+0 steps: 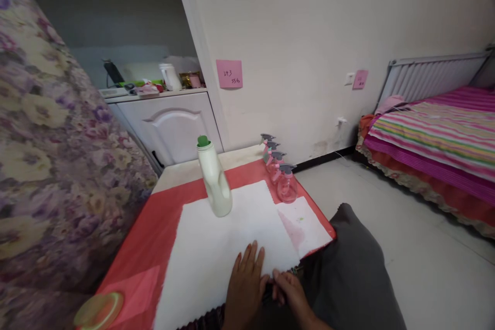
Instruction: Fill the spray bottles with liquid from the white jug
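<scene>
My left hand [246, 281] lies flat on a white sheet [204, 258] with scalloped edges, fingers stretched out and slightly apart. Beside it, my right hand [292, 291] is closed, its fingers curled at the sheet's near edge; whatever they may hold is hidden. A pale green jug [218, 188] with a built-in handle stands upright at the sheet's far edge, a darker green piece [203, 141] in its mouth. Along the table's right side, several clear pinkish spray bottles [287, 190] with grey tops stand in a row.
A smaller white sheet [303, 224] with a pink stain lies at the right corner of the red-covered table [154, 221]. A round yellowish transparent object [98, 310] is at the lower left. Floral curtain [73, 165] hangs left; a bed [436, 134] stands right.
</scene>
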### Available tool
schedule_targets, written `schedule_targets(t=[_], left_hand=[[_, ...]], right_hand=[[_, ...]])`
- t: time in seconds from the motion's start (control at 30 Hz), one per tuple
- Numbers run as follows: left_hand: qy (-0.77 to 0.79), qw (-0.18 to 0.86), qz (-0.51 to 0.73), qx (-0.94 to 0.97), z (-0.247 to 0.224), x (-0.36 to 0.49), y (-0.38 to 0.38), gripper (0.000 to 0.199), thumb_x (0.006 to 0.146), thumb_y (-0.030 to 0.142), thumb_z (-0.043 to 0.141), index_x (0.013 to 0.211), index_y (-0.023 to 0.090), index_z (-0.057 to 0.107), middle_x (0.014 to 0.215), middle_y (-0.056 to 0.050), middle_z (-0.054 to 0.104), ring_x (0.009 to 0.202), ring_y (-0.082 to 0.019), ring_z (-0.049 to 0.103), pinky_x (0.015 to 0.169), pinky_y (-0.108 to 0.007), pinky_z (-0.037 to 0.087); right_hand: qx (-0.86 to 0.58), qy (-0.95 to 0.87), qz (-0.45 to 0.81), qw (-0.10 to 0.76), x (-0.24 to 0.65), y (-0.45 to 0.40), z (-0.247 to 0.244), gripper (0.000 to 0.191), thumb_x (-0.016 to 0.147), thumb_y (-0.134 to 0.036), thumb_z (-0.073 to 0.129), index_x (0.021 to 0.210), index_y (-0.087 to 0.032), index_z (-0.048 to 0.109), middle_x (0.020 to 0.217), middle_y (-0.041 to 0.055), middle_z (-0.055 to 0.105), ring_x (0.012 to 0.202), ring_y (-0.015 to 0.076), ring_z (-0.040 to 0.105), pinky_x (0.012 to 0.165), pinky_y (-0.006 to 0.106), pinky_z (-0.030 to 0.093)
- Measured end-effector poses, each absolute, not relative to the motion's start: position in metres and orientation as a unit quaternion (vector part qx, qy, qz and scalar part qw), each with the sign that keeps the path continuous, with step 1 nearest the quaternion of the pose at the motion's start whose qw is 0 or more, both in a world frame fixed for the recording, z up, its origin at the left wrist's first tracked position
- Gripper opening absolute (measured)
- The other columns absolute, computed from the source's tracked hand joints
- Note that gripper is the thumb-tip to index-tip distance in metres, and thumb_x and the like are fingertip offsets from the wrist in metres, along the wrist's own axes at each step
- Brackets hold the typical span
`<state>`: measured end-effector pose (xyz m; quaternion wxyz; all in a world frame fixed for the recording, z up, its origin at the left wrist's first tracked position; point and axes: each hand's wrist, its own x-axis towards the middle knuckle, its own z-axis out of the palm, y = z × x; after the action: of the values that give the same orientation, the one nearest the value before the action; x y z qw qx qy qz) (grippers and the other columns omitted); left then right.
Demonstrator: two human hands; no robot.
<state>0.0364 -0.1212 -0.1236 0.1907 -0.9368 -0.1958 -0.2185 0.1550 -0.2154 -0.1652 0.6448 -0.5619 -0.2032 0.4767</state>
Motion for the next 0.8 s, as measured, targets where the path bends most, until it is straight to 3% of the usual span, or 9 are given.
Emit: schedule_targets(t=[0.8], left_hand=[[-0.218, 0.156, -0.208, -0.941, -0.1272, 0.0354, -0.1248, 0.061, 0.087, 0.022, 0.051, 0.146, 0.022, 0.033, 0.152, -0.007, 0.04, 0.138, -0.024, 0.039, 0.108, -0.041, 0.037]], right_hand=[[-0.576, -0.253, 0.461, 0.626, 0.1507, -0.2113, -0.1754, 0.078, 0.062, -0.091, 0.043, 0.053, -0.016, 0.063, 0.037, -0.002, 0.049, 0.032, 0.0059, 0.032, 0.036, 0.021, 0.025]])
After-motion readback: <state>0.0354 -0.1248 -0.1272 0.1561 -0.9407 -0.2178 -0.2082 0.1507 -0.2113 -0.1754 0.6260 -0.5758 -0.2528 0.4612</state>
